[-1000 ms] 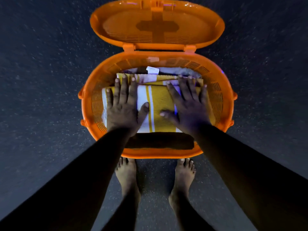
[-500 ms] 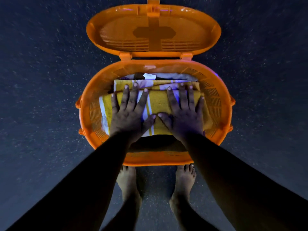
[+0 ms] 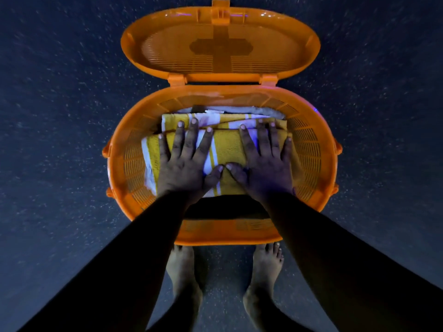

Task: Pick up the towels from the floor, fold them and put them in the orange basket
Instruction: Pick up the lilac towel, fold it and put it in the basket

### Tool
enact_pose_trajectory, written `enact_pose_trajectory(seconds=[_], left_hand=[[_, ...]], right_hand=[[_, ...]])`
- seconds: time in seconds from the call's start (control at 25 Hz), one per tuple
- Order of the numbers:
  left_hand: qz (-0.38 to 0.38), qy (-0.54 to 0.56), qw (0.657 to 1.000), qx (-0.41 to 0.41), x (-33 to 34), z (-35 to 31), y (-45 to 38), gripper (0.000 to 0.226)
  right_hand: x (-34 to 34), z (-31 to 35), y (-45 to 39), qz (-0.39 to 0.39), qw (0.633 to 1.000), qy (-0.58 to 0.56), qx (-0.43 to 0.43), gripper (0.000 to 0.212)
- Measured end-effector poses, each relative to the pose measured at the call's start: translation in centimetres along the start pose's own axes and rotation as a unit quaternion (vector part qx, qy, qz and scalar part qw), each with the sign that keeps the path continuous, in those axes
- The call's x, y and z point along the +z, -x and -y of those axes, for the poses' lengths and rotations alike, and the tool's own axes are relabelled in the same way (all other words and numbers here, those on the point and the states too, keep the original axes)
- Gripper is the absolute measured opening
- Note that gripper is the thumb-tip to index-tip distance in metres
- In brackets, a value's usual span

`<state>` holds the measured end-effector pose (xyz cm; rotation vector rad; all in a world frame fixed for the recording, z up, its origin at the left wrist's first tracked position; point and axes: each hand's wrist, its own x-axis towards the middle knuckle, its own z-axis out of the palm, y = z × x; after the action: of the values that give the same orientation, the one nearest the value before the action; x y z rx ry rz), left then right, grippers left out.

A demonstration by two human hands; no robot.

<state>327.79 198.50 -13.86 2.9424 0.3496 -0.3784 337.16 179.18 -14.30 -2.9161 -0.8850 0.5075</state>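
Two bare feet (image 3: 261,279) are standing on the dark speckled floor (image 3: 60,164), toes just at the near rim of the orange basket (image 3: 227,232). Both arms are reaching forward and down from the lower corners, dark against the light, and are converging over the basket's opening. The left hand (image 3: 185,164) is lying palm down with its fingers straight and fanned apart, pressing flat on the folded yellow towel with white stripes (image 3: 226,147) that is sitting inside the basket; nothing is curled round the cloth. The right hand (image 3: 266,164) is lying beside it in the same flat, spread pose, pressing the same towel, and the two thumb tips are almost meeting over the towel's middle. Under this towel a second yellow striped towel (image 3: 239,119) is showing its far edge, and behind that a pale folded cloth (image 3: 239,109) is lying against the far wall of the basket. No lettering or label is legible on any of them. Farthest away, the hinged slatted lid (image 3: 220,44) is standing open beyond the basket, with a solid cross shape at its centre.
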Motion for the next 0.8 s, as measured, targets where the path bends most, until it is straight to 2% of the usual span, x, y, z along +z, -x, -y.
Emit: enact_pose_trajectory(seconds=[0.08,0.2,0.28,0.4,0.52,0.68,0.8], left_hand=[[0.01,-0.003,1.0,-0.002,1.6,0.1,-1.1,0.087],[0.083,0.003,0.997,-0.003,-1.9,-0.7,-1.7,0.086],[0.13,-0.003,0.991,-0.01,-5.8,-0.8,-0.4,0.086],[0.213,0.033,0.974,-0.065,-13.4,-1.7,3.0,0.09],[0.293,0.093,0.945,-0.109,-24.0,-3.4,9.1,0.092],[0.282,0.14,0.933,-0.173,-36.9,-5.7,19.3,0.096],[0.255,0.175,0.925,-0.219,-46.3,-8.4,27.0,0.098]], right_hand=[[1.5,-0.4,-1.3,0.003,1.0,0.012,0.002,0.087],[-1.2,0.0,-1.0,0.056,0.998,0.0,0.026,0.088],[-4.7,0.6,0.6,0.108,0.993,-0.025,0.038,0.087],[-12.2,1.2,4.3,0.194,0.974,-0.077,0.085,0.083],[-22.4,2.4,9.5,0.215,0.963,-0.109,0.12,0.08],[-35.5,5.5,16.0,0.24,0.958,-0.126,0.088,0.077],[-44.4,8.3,20.7,0.239,0.965,-0.108,0.031,0.078]])
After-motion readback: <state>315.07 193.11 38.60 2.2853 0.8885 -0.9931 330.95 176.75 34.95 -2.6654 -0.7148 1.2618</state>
